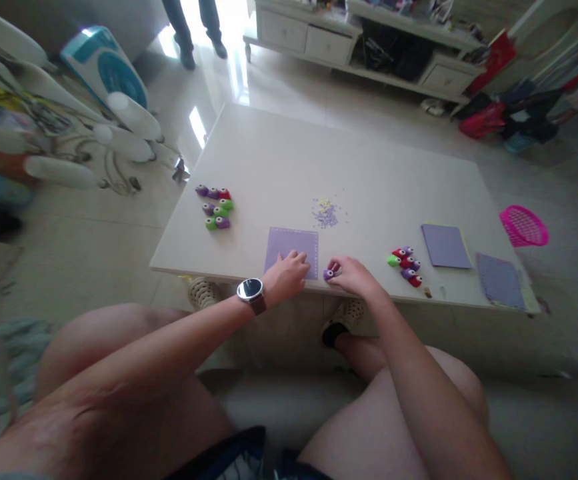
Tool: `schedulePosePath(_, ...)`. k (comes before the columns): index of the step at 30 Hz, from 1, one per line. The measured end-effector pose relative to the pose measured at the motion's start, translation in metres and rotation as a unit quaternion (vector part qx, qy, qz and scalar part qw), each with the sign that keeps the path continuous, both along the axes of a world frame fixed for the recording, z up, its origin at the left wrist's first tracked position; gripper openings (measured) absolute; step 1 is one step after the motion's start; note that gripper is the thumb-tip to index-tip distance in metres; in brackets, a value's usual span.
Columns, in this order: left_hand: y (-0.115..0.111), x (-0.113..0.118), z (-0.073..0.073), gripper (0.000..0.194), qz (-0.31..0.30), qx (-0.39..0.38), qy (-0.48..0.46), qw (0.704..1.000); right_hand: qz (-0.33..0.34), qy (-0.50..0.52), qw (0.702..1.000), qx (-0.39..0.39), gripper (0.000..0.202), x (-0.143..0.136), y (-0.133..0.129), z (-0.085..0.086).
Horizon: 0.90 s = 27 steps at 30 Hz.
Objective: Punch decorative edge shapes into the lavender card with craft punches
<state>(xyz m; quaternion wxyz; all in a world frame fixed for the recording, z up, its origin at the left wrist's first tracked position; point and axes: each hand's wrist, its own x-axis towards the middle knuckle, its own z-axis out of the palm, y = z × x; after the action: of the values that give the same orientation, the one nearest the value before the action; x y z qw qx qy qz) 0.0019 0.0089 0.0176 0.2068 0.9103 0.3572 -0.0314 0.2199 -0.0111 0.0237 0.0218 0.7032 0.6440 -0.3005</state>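
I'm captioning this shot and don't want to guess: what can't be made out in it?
All in the head view:
Purple sheet: partly covered by the left hand.
Small purple gadget: partly hidden by the right hand.
Scattered bits: too small to count or tell their shapes.
Standing person: cut off above the legs by the top edge.

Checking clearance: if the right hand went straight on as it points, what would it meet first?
Likely the right edge of the purple sheet, the small purple piece in the right hand leading; the left hand lies just beyond. Exact heights are unclear.
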Motion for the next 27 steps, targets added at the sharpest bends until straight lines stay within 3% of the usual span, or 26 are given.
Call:
schedulePosePath(10, -0.003, 0.006, -0.002, 0.024, 0.012, 0.023, 0.007, 1.000, -0.066, -0.083, 0.994, 0.038, 0.013, 0.026, 0.001, 0.004)
schedulePosePath(15, -0.003, 0.008, -0.002, 0.023, 0.013, 0.025, 0.008, 1.000, -0.010, -0.042, 0.997, 0.069, 0.036, 0.026, 0.000, 0.004)
schedulePosePath(22, -0.004, 0.008, -0.006, 0.023, 0.015, 0.036, 0.010, 0.999, 0.044, 0.025, 0.999, 0.004, 0.035, 0.005, 0.001, 0.018)
schedulePosePath(27, -0.003, 0.008, -0.007, 0.024, 0.013, 0.036, 0.007, 0.999, 0.047, 0.016, 0.999, -0.017, 0.035, 0.003, 0.000, 0.016)
